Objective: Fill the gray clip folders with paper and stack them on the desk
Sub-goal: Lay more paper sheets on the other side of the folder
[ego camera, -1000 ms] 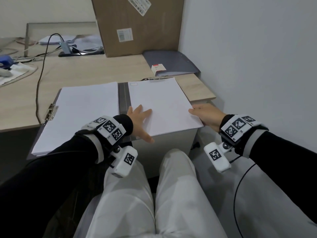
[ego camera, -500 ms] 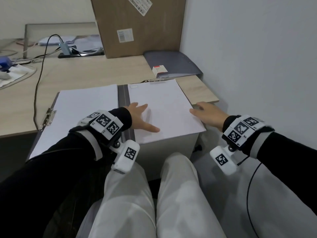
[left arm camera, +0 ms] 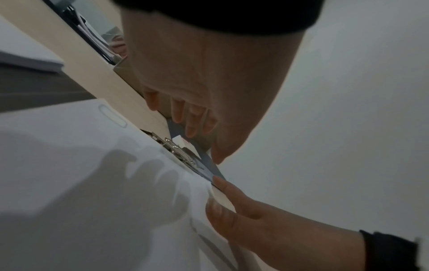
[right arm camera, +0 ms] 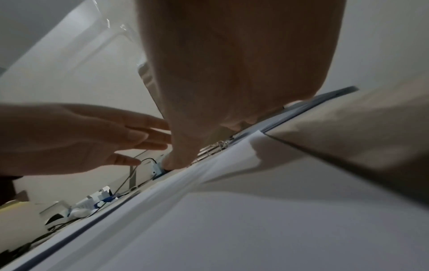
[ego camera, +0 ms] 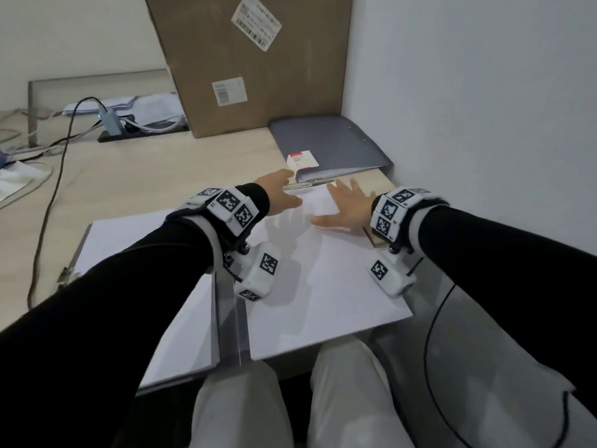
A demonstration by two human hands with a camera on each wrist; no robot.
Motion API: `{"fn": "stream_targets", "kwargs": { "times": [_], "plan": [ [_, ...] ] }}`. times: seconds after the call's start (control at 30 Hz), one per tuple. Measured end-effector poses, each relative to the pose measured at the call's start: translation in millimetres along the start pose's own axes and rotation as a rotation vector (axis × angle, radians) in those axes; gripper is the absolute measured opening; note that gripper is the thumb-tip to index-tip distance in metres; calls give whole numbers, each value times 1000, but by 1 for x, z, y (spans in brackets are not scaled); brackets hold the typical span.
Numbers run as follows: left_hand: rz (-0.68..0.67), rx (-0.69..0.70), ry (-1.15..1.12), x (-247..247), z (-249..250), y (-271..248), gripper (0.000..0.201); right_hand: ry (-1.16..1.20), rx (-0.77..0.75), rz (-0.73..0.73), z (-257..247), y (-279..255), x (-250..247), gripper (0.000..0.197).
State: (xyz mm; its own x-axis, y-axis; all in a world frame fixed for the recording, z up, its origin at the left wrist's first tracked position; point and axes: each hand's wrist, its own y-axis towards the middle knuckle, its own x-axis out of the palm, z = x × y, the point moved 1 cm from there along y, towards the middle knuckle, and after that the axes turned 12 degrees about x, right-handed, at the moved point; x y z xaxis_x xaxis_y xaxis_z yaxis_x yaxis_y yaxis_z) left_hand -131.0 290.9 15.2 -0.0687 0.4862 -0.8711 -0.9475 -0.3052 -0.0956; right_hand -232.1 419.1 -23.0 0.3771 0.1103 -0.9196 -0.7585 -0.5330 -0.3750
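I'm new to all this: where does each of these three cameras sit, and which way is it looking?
Head: worn on the head, looking forward and down at the open folder on the desk; both sleeves, left hand, right hand and knees show.
Left wrist: under the left hand, looking along the fingers at the metal clip.
Right wrist: under the right hand, facing the same clip across the paper.
Shared: both wrist views show the clip and the other hand.

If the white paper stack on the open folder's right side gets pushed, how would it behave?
The white paper stack probably fans or slides, since it looks loose under the metal clip. Its far corner already curls in the right wrist view, so floppy. The right hand lying flat likely steadies it.
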Motion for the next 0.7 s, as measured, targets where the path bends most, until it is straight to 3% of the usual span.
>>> {"fn": "stream_targets", "kwargs": {
  "times": [0.47,0.57,0.7],
  "plan": [
    [-64,88,86,29,4,90,52,-98,-7,-82,3,38,17,110],
    [43,86,17,31,-1,99,48,-77,-10,-93,5,38,15,111],
    [317,61,-98,14,-9,93,28,-71,-3,-104,6,39,16,111]
  ]
}}
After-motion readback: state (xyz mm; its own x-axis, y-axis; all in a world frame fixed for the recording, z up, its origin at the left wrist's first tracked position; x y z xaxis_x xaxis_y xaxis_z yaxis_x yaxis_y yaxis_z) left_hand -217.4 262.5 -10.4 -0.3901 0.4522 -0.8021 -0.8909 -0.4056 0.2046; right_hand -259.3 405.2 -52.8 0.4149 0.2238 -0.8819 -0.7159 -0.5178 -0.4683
